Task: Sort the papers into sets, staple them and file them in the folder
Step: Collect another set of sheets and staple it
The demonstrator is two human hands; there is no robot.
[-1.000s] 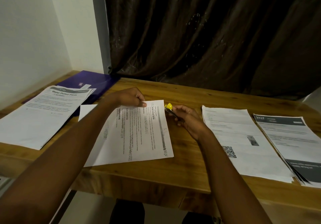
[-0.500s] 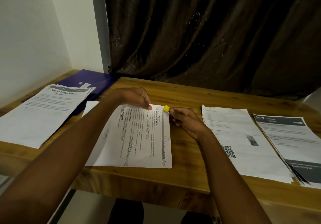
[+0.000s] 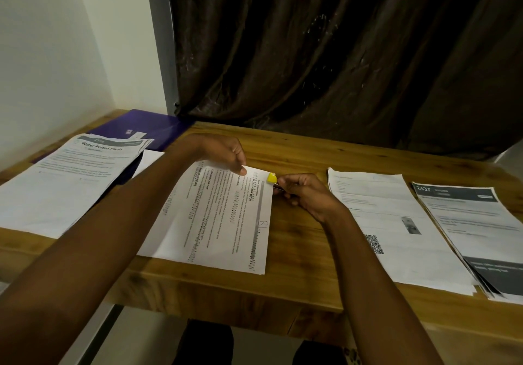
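Note:
A printed paper set (image 3: 223,223) lies turned sideways in the middle of the wooden table (image 3: 305,282). My left hand (image 3: 223,153) pinches its far edge near the top corner. My right hand (image 3: 304,193) grips a small stapler with a yellow tip (image 3: 271,178); the tip sits right at the paper's far right corner. Most of the stapler is hidden in my fist. A purple folder (image 3: 147,127) lies at the far left, partly under a stack of papers.
A "Water Potted Plants" stack (image 3: 65,178) covers the left of the table. Two more stacks lie on the right: one with a QR code (image 3: 396,228) and a dark-headed one (image 3: 478,231). A brown curtain (image 3: 339,53) hangs behind; a white wall stands left.
The paper set has swung more square to the table edge. My left hand slid along its far edge toward the corner, and the stapler's yellow tip moved in to the corner.

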